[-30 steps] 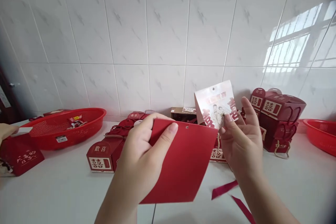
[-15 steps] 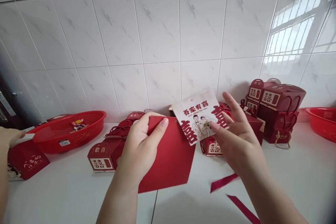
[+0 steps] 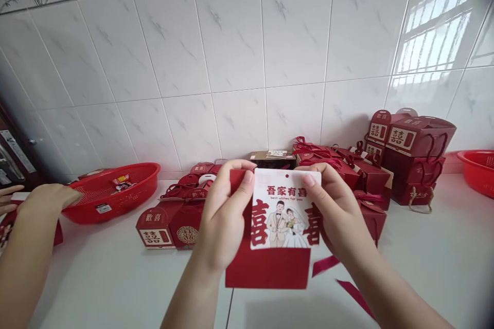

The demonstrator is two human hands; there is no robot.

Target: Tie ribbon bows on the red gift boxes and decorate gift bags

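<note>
My left hand [image 3: 227, 216] is closed on the upper left edge of flat red gift packaging [image 3: 268, 270], thumb in front and fingers behind. Only its plain front face shows, so I cannot tell whether it is a bag or a box. A white card [image 3: 285, 231] with red characters and a drawn couple lies upright against that face. My right hand [image 3: 335, 200] pinches the card's upper right side with thumb in front, its fingertips hidden behind. The card's left edge is beside my left thumb. Two dark red ribbon pieces [image 3: 353, 295] lie on the table below my right forearm.
Red gift boxes [image 3: 154, 223] stand behind my hands, and more boxes [image 3: 417, 164] are stacked at right. A red plastic basket [image 3: 116, 211] holds a small packet [image 3: 122, 183]; another basket [image 3: 478, 172] sits far right. At left, another person's hand [image 3: 46, 203] is by red packaging.
The card has turned from tilted to upright and moved down against the red packaging, which has straightened. My right hand's spread fingers have closed around the card's side. The other person's hand has moved right.
</note>
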